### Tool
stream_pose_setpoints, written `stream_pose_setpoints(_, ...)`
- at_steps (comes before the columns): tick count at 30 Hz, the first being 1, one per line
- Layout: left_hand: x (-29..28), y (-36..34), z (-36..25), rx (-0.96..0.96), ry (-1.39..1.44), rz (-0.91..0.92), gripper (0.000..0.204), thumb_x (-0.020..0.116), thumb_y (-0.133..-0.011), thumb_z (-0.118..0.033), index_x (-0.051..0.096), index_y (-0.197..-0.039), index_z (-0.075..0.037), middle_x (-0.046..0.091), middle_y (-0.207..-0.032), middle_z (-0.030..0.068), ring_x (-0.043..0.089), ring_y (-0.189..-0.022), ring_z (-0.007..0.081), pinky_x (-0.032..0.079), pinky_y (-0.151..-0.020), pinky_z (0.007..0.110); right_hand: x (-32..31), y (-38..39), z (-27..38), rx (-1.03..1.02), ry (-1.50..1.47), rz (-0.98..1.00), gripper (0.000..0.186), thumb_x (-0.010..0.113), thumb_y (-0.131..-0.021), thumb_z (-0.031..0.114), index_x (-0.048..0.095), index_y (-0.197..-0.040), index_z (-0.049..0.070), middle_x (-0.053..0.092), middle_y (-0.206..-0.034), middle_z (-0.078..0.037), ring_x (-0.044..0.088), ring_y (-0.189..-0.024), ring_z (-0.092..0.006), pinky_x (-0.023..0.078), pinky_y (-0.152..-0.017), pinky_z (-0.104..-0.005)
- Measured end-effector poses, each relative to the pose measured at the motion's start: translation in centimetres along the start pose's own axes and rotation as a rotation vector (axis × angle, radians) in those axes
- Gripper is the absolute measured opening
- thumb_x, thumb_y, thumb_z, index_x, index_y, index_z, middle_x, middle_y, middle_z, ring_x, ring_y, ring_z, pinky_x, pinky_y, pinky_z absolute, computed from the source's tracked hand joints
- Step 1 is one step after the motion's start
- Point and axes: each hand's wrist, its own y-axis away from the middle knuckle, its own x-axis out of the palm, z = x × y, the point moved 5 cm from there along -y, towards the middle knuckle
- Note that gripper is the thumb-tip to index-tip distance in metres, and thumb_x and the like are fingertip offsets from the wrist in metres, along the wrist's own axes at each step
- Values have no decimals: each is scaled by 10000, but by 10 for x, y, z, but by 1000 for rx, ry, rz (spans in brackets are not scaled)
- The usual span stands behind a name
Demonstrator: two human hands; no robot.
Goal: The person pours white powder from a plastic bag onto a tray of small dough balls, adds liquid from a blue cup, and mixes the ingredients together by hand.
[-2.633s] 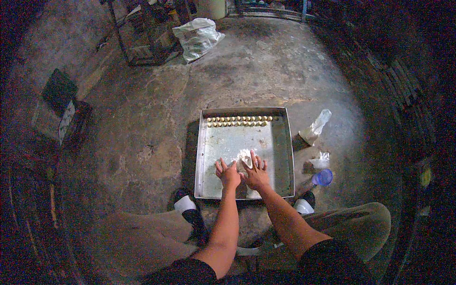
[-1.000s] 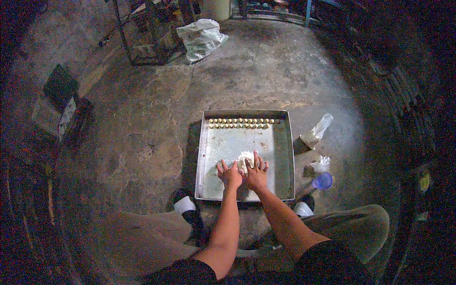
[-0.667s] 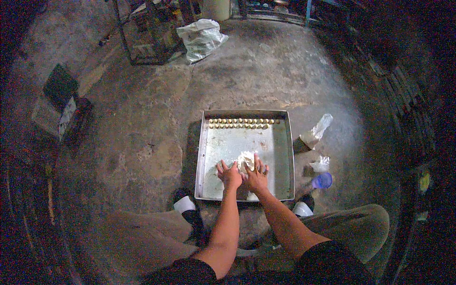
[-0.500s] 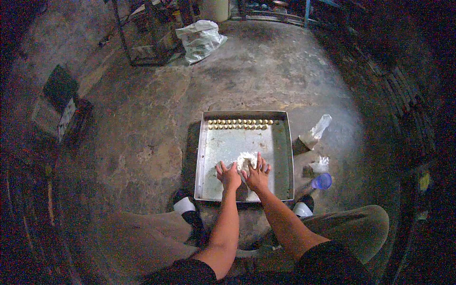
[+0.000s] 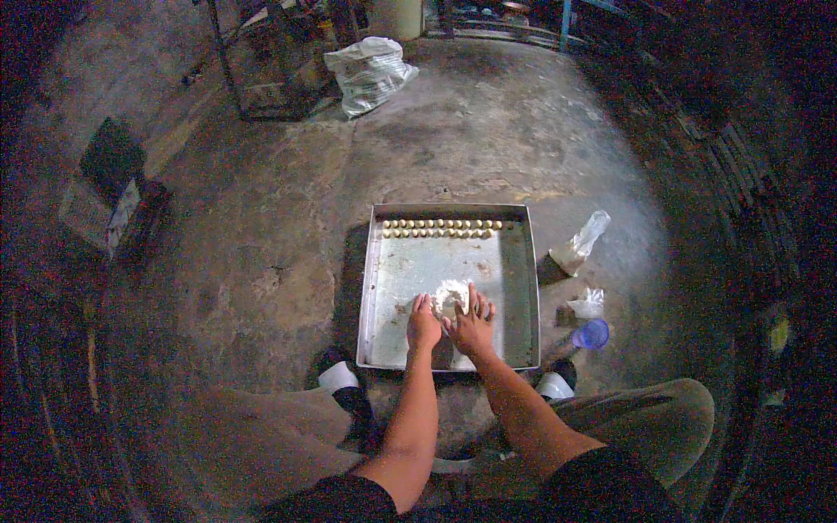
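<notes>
To work the white powder (image 5: 451, 289) well, I think both hands should press gently and evenly, and keep it gathered near the middle of the metal tray (image 5: 397, 266), away from the walls. It is perhaps wise also not to push it toward the small pale pieces (image 5: 445, 224), which stand in two neat rows along the tray's far wall.

Inside the tray's near half, the left hand (image 5: 424, 327) has its fingers close together; whether it pinches something, I cannot tell. The right hand (image 5: 473, 329), beside it, has its fingers spread at the powder's right edge.

The powder looks loose and bright, with an uneven border and a duller patch near the fingers.
</notes>
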Motion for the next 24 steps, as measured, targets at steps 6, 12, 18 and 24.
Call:
stream_pose_setpoints(6, -3, 8, -26, -71, 117, 94, 511, 481, -882, -17, 430, -1390, -14, 547, -1312, 218, 543, -1182, 377, 459, -965, 421, 3, 9, -5, -59, -86, -57, 543, 520, -895, 520, 559, -1326, 192, 81, -1592, -162, 209, -1394, -357, 155, -1100, -558)
stream_pose_setpoints(12, -6, 5, -13, -121, 151, 100, 533, 476, -907, -37, 389, -1432, -69, 589, -1269, 199, 593, -1104, 384, 489, -904, 438, -2, 2, -4, -15, -14, 63, 563, 513, -889, 552, 576, -1311, 183, 56, -1601, -168, 228, -1415, -363, 133, -1119, -587)
stream_pose_setpoints(18, -4, 7, -21, -167, 270, 131, 565, 472, -899, -10, 358, -1448, -75, 598, -1262, 191, 613, -1080, 371, 496, -896, 438, 4, 12, -5, -81, -99, -12, 560, 489, -906, 555, 583, -1308, 176, 50, -1599, -173, 235, -1399, -378, 158, -1111, -583)
stream_pose_setpoints(24, -8, 4, -24, -96, 183, 55, 543, 483, -881, 10, 376, -1413, 14, 577, -1257, 239, 577, -1123, 390, 470, -939, 440, -2, 3, -8, 15, 4, 28, 521, 508, -906, 511, 571, -1324, 206, 71, -1590, -170, 204, -1395, -358, 145, -1097, -561)
